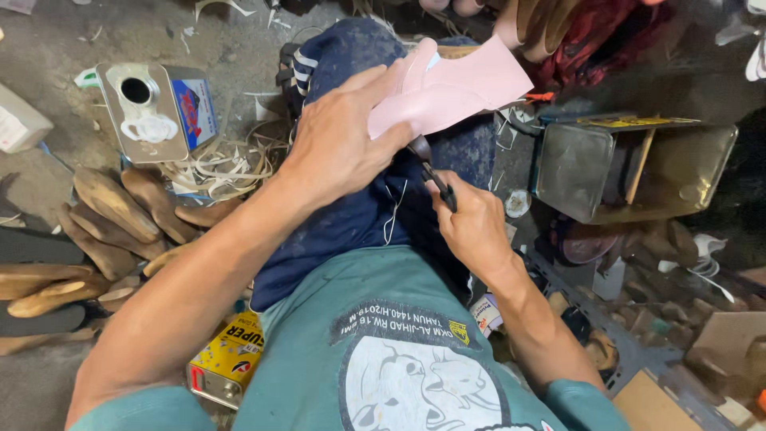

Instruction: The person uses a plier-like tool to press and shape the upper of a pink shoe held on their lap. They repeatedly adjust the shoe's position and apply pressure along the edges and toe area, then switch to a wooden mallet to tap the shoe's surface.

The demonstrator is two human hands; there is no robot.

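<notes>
On your lap, over your dark blue trousers [351,215], you are holding a pink sheet [451,84] cut in a curvy shape. Your left hand [339,144] is wrapping around its near edge, with the thumb on top and the fingers closed on it. Your right hand [471,223] is squeezing shut on a small dark tool [435,172], and its tip is meeting the sheet's lower edge. That sheet is looking thin, light and bendy, a bit like soft leather, so it is probably flopping if you grab it far from the tool; holding it close to where the tool is touching seems best. Your left hand is hiding part of the sheet, and the tool's tip is tucked under there, so what kind of tool it is stays hard to say. Beside your left arm, a pile of brown wooden shoe forms [112,215] and an open metal can [155,108] are sitting on the floor, and a shiny tin box [586,172] is lying to your right.
</notes>
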